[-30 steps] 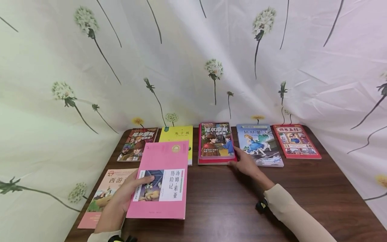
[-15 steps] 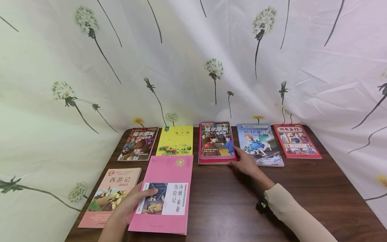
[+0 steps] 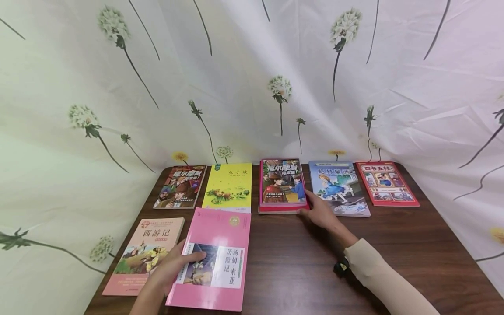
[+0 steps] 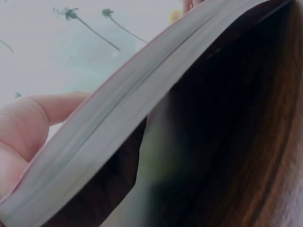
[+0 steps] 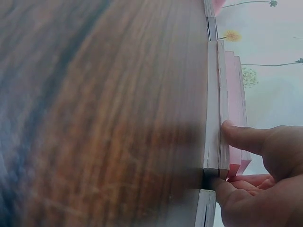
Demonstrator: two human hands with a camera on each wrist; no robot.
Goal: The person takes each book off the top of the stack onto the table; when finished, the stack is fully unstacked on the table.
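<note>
My left hand (image 3: 167, 269) grips a pink paperback book (image 3: 218, 227) by its left side, thumb across the cover picture. In the left wrist view the book's page edges (image 4: 118, 111) slant above the table, and the fingers beneath are in shadow. At the back middle lies a stack of books (image 3: 281, 181) with a colourful detective comic on top and red and pink covers below. My right hand (image 3: 320, 214) holds the stack's front right corner. In the right wrist view the thumb (image 5: 241, 137) presses the front edges, with bent fingers round the side.
A brown wooden table (image 3: 291, 267) bears more books: a dark comic (image 3: 179, 188), a yellow book (image 3: 230, 186), a peach book (image 3: 145, 249) at left, a blue storybook (image 3: 338, 188) and a red book (image 3: 387, 183) at right. A dandelion-print curtain (image 3: 236, 87) hangs behind.
My left hand has brought the pink book down and nearer to me, uncovering the yellow book and the peach book. My right hand stays at the stack's corner.
</note>
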